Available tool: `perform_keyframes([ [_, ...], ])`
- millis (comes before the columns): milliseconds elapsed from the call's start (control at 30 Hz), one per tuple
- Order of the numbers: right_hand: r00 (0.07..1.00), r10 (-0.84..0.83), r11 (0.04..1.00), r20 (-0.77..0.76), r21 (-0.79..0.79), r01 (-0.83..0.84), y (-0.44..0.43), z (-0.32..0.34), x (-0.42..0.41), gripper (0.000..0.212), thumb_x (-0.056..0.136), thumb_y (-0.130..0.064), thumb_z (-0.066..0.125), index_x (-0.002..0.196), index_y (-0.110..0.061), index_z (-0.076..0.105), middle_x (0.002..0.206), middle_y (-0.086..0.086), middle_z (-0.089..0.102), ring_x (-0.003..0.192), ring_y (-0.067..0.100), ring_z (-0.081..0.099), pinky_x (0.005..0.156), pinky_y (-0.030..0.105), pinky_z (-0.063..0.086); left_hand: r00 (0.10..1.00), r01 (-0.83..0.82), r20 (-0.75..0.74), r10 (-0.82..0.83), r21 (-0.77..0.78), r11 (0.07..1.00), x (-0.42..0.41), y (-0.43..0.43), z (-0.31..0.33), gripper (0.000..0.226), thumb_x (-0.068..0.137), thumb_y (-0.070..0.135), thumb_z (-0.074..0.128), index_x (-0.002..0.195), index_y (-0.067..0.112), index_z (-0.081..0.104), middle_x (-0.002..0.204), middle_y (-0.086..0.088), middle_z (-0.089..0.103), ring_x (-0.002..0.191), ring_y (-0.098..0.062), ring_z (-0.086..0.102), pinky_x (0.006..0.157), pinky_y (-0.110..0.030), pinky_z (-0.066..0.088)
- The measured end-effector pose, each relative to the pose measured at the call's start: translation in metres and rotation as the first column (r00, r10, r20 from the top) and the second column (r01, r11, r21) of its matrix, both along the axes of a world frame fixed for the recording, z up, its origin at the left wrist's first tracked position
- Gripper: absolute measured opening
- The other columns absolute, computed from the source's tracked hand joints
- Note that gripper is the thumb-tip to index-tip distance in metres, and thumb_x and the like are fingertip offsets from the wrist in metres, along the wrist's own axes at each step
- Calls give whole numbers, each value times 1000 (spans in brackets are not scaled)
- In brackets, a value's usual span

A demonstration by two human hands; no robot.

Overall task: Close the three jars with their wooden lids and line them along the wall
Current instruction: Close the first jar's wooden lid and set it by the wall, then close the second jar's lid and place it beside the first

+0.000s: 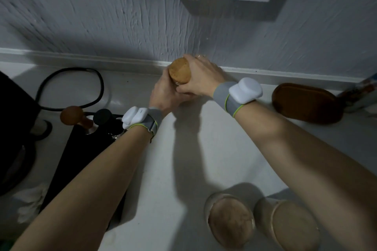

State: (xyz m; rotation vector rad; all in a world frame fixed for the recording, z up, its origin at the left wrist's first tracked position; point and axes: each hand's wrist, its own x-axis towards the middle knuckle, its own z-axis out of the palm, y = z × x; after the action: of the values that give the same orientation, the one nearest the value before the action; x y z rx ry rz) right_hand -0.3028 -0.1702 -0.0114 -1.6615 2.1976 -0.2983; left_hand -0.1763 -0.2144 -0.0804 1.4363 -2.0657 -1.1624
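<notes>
Tan speckled wooden lid (180,70), white counter (204,149), grey streaked wall (102,16), dark brown tray (306,103).

- Two bare forearms enter from 5 and 7 o'clock; no sleeves show on either.
- The left hand (163,96) wears no glove or ring that can be made out.
- The left wrist band (152,121) is grey elastic fabric edged with a thin lime-green line.
- A glossy white, rounded, two-lobed pod (134,117) sits on that band, at its 9 o'clock side.
- The right hand (201,78) is likewise ungloved.
- The right wrist band (225,99) is the same grey with lime-green piping.
- Its white pod (245,89) is smooth and pillow-shaped, with a crease across the middle.
</notes>
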Motion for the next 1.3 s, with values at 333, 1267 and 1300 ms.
perform_keyframes([
  [333,982,29,1000,-186,12,-28,60,46,9,41,84,-35,64,121,-17,62,126,13,60,114,37,58,86,38,47,932,125,314,-183,196,973,51,24,19,75,86,50,72,146,12,47,138,-15,62,123,-30,62,96,-32,48],
  [1267,919,383,856,-94,409,-315,279,27,74,75,76,-30,76,143,-31,41,138,2,44,122,25,49,90,44,52,888,406,145,-436,196,892,104,278,15,108,57,50,87,147,15,38,138,-10,61,127,-31,59,106,-45,46],
  [1300,919,382,860,-103,403,-312,281,25,75,79,75,-28,77,144,-30,40,139,1,43,123,25,48,90,43,52,909,376,119,-399,177,910,102,283,10,110,54,53,88,145,16,40,136,-7,62,125,-28,60,105,-44,48],
])
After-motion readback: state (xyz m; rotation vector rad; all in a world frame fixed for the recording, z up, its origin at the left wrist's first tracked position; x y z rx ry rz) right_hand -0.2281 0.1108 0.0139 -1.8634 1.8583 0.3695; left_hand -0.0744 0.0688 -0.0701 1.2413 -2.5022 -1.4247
